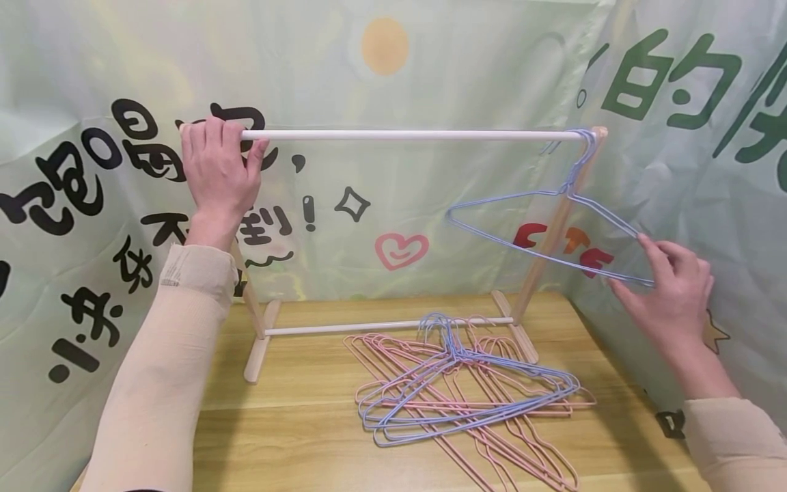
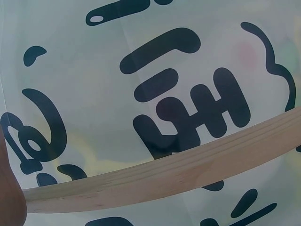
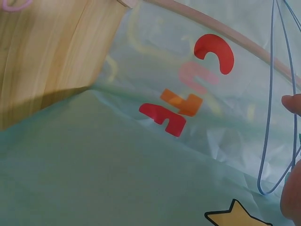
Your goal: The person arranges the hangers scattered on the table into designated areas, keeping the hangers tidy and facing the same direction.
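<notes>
Head view has your left hand (image 1: 218,160) up high, fingers wrapped over the left end of the white top rail (image 1: 399,135), thumb just beneath it. Your right hand (image 1: 676,294) is lower, off past the worktop's right edge, pinching the outer corner of a thin light-blue wire hanger (image 1: 568,184) between thumb and fingers. That hanger's a wide, shallow triangle with a twisted neck, hooked on the rail's right end beside the pale wooden post (image 1: 556,232) and tilted down toward you. Can't count how many blue hooks are bunched there, tbh.

Tangled heap of blue and pink wire hangers (image 1: 455,352) sits right of centre on the light wood worktop (image 1: 277,430), its near end cut off by the frame. Your left hand covers the rail's left end, and both wrist views catch only slivers of your hands.
</notes>
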Tool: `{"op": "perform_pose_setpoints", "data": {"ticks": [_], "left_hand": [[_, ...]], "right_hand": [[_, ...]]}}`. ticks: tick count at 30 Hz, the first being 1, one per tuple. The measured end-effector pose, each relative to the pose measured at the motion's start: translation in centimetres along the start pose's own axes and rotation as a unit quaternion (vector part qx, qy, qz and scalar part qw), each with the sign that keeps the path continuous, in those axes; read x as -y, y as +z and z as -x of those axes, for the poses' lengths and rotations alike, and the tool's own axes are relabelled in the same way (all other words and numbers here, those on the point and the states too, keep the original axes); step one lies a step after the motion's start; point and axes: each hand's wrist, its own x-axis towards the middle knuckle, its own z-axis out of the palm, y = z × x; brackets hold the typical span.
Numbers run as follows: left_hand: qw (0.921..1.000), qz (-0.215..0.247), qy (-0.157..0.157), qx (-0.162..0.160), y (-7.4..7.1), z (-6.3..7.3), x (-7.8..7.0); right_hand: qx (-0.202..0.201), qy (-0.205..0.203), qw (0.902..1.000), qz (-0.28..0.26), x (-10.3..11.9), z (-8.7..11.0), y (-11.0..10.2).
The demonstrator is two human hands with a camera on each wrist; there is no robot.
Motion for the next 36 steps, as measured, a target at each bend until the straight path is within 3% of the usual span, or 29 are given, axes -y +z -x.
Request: {"op": "perform_pose_setpoints", "data": {"ticks": [5, 13, 17, 25, 30, 36], "left_hand": [[1.0000, -0.003, -0.001, 0.005, 0.1, 0.0, 0.1], [0.9998, -0.011, 0.013, 0.006, 0.1, 0.0, 0.1], [0.9999, -0.013, 0.008, 0.007, 0.1, 0.0, 0.1], [0.9999, -0.008, 0.005, 0.012, 0.0, 0.0, 0.1], [0.9999, -0.010, 0.004, 0.012, 0.0, 0.0, 0.2], [0.9999, -0.009, 0.006, 0.012, 0.0, 0.0, 0.2]], "right_hand": [[0.005, 0.003, 1.0000, 0.004, 0.0, 0.4, -0.2], [-0.065, -0.018, 0.9974, -0.027, 1.1, 1.7, 0.2], [-0.074, -0.031, 0.9951, -0.059, 2.4, 2.7, 0.6], [0.028, -0.034, 0.9910, -0.126, 3.9, 6.1, 2.5], [0.126, -0.049, 0.9745, -0.179, 4.4, 8.2, 3.9], [0.227, -0.038, 0.9536, -0.194, 5.5, 10.4, 5.0]]}}
